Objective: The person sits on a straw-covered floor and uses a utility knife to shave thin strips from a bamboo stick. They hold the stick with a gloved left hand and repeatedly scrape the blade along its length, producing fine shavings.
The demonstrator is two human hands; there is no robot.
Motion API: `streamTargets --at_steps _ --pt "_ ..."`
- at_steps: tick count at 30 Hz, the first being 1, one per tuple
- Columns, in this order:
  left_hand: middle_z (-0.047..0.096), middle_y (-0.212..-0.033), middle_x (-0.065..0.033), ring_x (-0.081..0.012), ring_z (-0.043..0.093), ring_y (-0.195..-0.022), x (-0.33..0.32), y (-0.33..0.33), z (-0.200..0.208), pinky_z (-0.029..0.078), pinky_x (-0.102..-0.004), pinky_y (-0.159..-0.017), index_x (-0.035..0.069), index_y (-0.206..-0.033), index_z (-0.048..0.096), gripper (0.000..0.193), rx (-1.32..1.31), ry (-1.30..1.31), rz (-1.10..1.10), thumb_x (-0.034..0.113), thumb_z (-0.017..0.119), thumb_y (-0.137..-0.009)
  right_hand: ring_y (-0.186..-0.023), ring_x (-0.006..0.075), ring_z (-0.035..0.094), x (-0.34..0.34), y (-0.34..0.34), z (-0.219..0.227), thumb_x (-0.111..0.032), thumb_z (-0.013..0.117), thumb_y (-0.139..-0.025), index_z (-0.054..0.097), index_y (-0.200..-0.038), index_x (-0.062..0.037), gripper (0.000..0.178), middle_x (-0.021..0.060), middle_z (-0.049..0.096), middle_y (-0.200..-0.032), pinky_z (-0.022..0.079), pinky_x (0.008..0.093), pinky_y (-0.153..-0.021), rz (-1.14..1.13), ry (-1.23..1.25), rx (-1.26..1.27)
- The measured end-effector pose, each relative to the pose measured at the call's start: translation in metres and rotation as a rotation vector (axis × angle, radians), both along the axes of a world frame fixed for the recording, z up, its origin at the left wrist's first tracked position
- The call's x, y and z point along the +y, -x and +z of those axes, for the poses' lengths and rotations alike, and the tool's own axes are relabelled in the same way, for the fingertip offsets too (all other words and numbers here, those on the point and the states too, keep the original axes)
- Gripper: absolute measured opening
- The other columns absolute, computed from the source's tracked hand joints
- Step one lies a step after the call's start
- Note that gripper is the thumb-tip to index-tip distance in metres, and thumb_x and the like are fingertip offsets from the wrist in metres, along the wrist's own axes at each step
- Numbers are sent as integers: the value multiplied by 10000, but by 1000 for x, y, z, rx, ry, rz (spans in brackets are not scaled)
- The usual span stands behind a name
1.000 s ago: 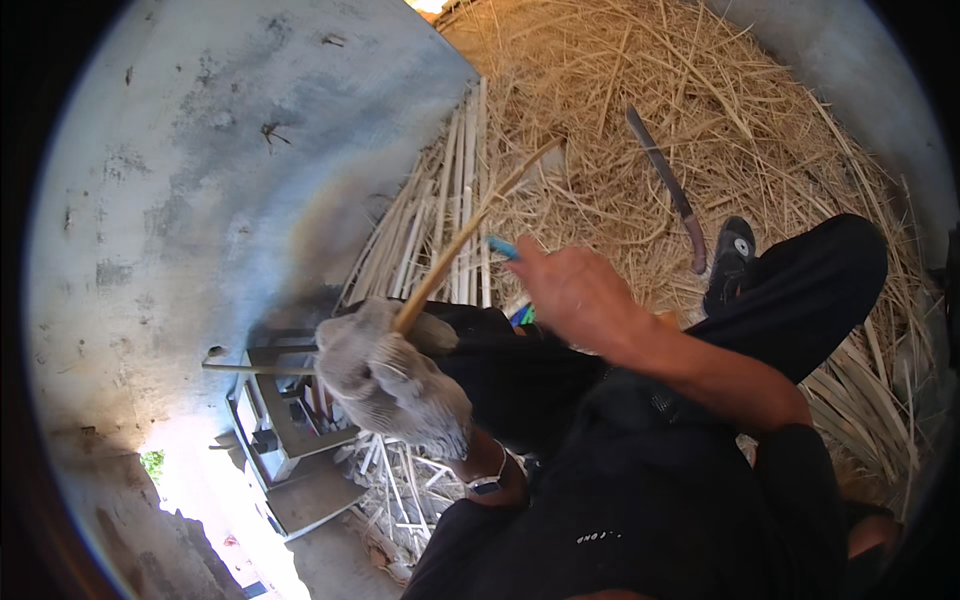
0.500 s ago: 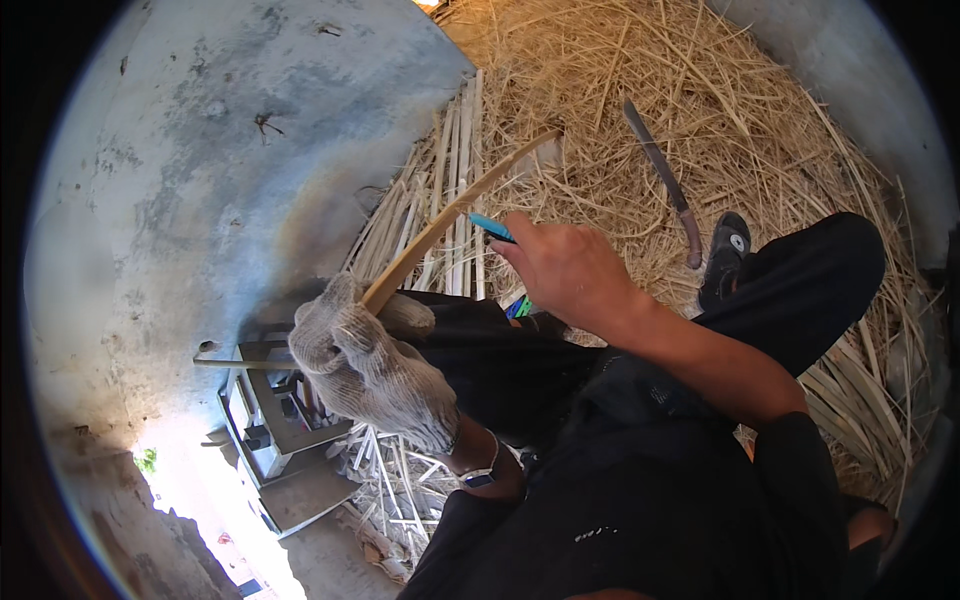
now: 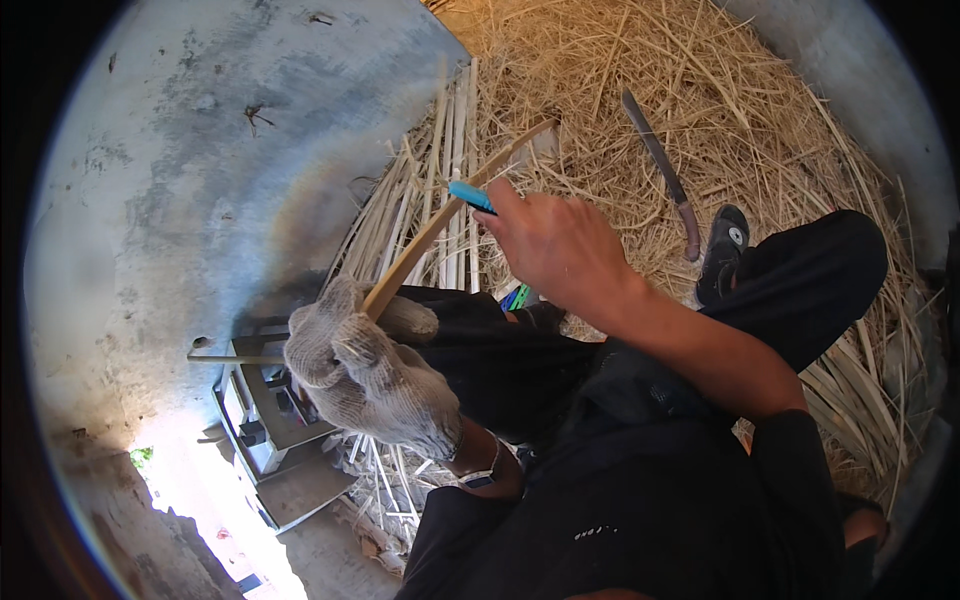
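My left hand (image 3: pixel 375 370), in a grey knitted glove, is closed around the near end of a long bamboo strip (image 3: pixel 412 258). The strip slants up and away to the right, its far end over the straw. Bare, my right hand (image 3: pixel 560 245) is closed on a turquoise and black utility knife (image 3: pixel 472 196), which lies across the strip past its middle. No blade can be made out at the knife.
A machete (image 3: pixel 655 150) with a brown handle lies on the straw (image 3: pixel 590 70) near my shoe (image 3: pixel 723 250). Pale bamboo strips (image 3: pixel 458 150) lie along the far left wall (image 3: pixel 200 180). A wooden frame (image 3: pixel 270 400) stands at the left by a bright opening.
My right hand and the knife have moved left and slightly up, so the knife now overlaps the strip. My left hand keeps its grip, nearly in place.
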State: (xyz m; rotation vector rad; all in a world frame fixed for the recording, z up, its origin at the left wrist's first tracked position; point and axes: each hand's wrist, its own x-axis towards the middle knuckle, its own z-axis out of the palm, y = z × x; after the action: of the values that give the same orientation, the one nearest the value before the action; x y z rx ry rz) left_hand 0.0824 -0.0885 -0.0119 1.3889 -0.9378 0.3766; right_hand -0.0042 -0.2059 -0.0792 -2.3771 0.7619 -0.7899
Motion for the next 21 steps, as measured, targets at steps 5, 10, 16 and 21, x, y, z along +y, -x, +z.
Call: streamTargets --at_steps 5,10,16,21 --pt "579 -834 -115 -127 553 -440 0 -4 0 391 -198 -377 -61 -1043 583 365 47 11 12 302 607 -1012 -523 344 640 10 12 3 -298 573 -1016 522 -952 -58 254 133 604 -609 495 453 -463 146 -34 -61" --pt "585 -851 -127 -133 559 -440 -2 -4 2 415 -201 -379 -58 -1048 571 338 36 17 -17 275 612 -1010 -518 345 652 4 9 -5 -355 563 -1019 520 -976 -64 297 142 611 -591 525 447 -475 123 15 -103" --pt "586 -848 -129 -130 559 -441 -5 -5 2 406 -200 -392 -55 -1040 583 340 35 31 17 282 617 -1006 -499 334 636 1 11 -10 -352 598 -997 536 -933 -67 299 129 595 -585 493 424 -444 170 -6 -199" --pt "575 -822 -113 -120 551 -452 -5 -6 2 412 -209 -412 -63 -1032 601 360 30 17 -2 295 619 -1003 -469 328 610 6 10 -8 -338 620 -984 534 -934 -68 287 132 585 -587 471 419 -426 216 60 -245"
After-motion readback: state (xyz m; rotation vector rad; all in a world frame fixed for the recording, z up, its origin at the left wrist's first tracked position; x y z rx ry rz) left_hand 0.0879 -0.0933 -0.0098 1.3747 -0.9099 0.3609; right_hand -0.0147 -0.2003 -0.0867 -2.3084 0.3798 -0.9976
